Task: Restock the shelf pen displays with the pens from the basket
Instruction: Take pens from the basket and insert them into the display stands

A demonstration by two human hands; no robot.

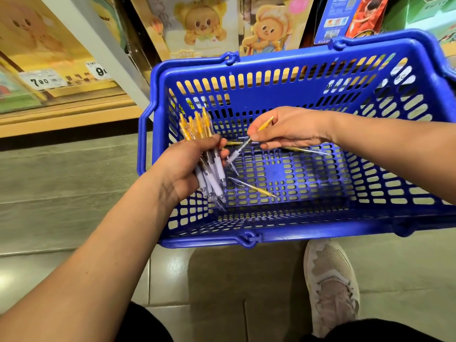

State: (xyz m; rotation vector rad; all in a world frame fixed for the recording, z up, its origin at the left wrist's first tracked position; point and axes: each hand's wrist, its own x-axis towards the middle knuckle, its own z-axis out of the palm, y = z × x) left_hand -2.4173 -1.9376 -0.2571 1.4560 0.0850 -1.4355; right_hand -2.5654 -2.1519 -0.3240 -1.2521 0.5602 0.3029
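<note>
Left hand [187, 164] is gripping a bundle of orange-topped pens [212, 169] over the blue basket [271, 63] while right hand [288, 129] fingers [254, 135] are pinching a single pen [239, 147] mid-barrel, two loose pens [255, 188] lying on the basket floor; light, stiff, slick barrels, likely best taken at the white grip sleeves.

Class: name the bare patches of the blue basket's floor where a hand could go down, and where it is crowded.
Bare: basket floor, right half, between right forearm and near wall. Crowded: its left end: left hand gripping a pen bundle, right hand pinching a single pen, a loose pen below.
</note>
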